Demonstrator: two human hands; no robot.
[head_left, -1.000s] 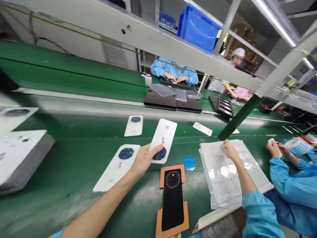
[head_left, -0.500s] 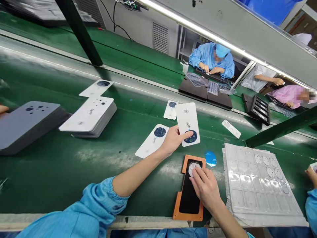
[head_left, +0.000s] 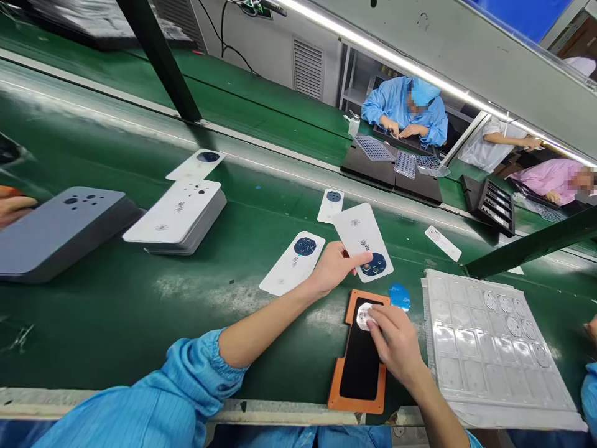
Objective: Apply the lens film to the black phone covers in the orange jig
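Note:
My left hand (head_left: 336, 269) grips a white phone back panel (head_left: 361, 230), its thumb over the dark blue round patch near the lower end. The panel is raised and tilted. My right hand (head_left: 396, 339) is over the orange-framed fixture (head_left: 338, 389) with its black bed. Its thumb and fingers are closed at the right edge of a round white disc (head_left: 364, 316), which lies at the fixture's upper end. Beside the fixture lies a blue round film (head_left: 398, 297). Another white panel (head_left: 293, 264) with a blue patch rests left of my left hand.
A clear tray (head_left: 494, 339) holding several discs lies at right. White panels (head_left: 175, 211) and grey panels (head_left: 69, 224) are stacked at left. A small white card (head_left: 330, 205) and a white strip (head_left: 443, 242) lie farther back. A green post (head_left: 536, 239) slants at right. Co-workers sit across.
The held panel has turned, its top leaning left and its lower end swinging right. My right fingers have shifted from on top of the disc to its right edge, uncovering more of it.

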